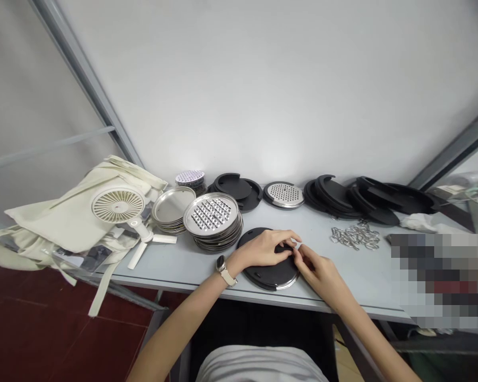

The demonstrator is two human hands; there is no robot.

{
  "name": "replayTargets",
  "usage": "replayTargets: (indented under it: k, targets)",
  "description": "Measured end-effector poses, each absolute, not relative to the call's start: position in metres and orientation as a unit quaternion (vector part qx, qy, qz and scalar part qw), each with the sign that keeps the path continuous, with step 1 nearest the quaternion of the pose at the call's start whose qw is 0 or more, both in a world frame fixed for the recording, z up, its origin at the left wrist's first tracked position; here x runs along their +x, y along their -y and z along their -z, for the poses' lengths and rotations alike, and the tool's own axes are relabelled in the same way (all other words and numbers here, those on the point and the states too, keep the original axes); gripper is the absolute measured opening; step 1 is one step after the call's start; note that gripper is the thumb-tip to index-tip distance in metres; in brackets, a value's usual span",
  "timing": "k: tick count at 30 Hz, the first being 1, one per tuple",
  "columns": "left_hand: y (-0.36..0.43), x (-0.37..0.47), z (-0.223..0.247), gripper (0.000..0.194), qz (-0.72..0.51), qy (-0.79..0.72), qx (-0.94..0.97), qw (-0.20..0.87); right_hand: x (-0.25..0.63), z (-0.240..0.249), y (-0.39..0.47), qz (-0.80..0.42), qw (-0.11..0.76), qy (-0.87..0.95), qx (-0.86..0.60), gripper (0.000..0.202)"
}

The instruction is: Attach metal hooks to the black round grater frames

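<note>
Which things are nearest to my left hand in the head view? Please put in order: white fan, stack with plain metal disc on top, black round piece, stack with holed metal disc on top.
From the left hand:
1. Black round piece, right under it
2. Stack with holed disc, to its left
3. Stack with plain disc, further left
4. White fan, far left
</note>
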State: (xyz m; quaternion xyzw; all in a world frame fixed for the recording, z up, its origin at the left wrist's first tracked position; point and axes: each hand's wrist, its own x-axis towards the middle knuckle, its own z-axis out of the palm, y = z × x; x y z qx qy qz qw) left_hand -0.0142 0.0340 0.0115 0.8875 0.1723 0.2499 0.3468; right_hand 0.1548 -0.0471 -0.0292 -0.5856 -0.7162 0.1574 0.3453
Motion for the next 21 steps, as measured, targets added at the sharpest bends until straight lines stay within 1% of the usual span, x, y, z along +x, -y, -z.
replayTargets:
  k: [5, 11, 17, 21]
  targets:
    - [-0.0341, -0.0139, -0.0121, 0.035, -0.248, -0.172, 0.886, 0.353, 0.1548, 0.0298, 0.0476, -0.125, 0.348, 0.729, -0.576, 0.020]
    - [-0.0333, -0.0140, -0.0122, 0.035, -0.247, -0.171, 0.883, 0.360, 0.1534, 0.0279, 0.0491, -0.102, 0.354, 0.734, -0.571, 0.022]
    - [-0.0327, -0.0136, -0.0127, 0.036, -0.248, -0.163, 0.883, 0.363, 0.1539, 0.0259, 0.0518, -0.090, 0.376, 0.719, -0.578, 0.023]
    - [-0.0323, -0.0140, -0.0138, 0.035, -0.250, -0.161, 0.884, 0.360, 0.1550, 0.0263, 0.0514, -0.101, 0.363, 0.720, -0.583, 0.024]
